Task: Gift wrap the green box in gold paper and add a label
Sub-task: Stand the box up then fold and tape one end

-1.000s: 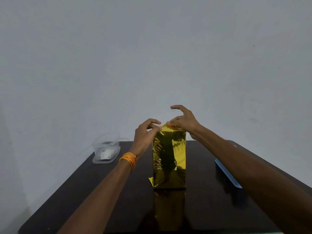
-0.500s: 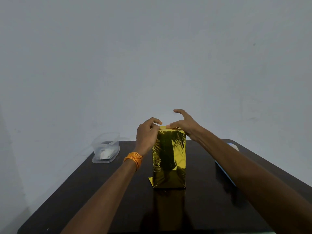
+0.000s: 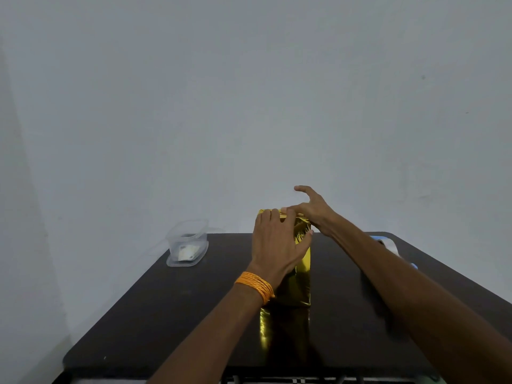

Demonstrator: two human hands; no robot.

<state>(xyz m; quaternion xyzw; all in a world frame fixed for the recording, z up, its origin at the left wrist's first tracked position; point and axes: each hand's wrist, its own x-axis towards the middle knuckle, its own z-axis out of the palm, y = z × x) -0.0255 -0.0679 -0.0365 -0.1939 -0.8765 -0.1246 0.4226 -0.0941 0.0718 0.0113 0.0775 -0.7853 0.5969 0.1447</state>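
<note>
left hand (image 3: 274,245): moved off top edge, fingers flat on gold-wrapped box (image 3: 303,261) | right hand (image 3: 313,214): straight fingers press top fold | label pending

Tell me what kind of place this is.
Likely a plain indoor room used for crafting: a dark glossy table against a bare grey wall, holding a gold-wrapped box and a clear plastic container.

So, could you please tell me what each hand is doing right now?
Left hand: open, flat against the gold box.
Right hand: open, pressing on the box's top.
</note>
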